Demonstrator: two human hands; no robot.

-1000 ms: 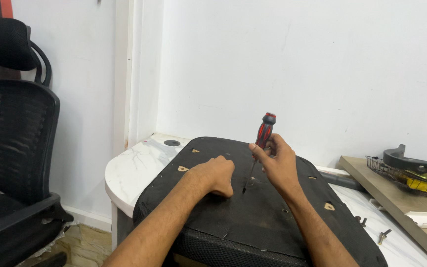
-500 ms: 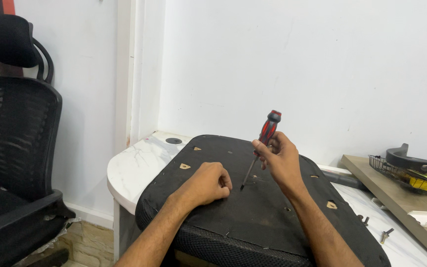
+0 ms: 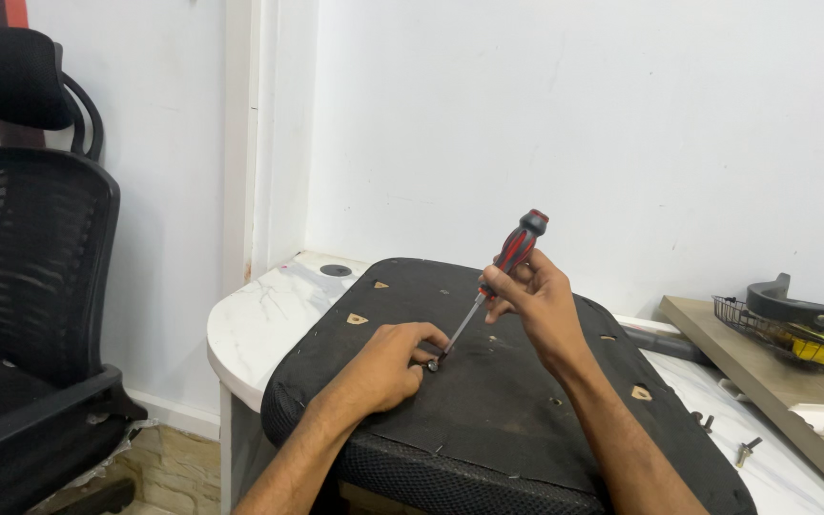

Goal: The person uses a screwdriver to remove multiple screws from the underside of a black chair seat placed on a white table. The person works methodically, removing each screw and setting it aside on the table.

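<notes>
Right hand [image 3: 536, 305] grips screwdriver [image 3: 488, 286]; its tip meets left hand [image 3: 393, 362], seemingly pinching a screw [image 3: 433, 363].

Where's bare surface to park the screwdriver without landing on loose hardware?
Bare patches: the white marble tabletop left of the upturned seat cushion, short of the round grommet; and the cushion's near-right fabric. Crowded: the table strip right of the cushion, with loose bolts, and the wire basket on the wooden board.
</notes>
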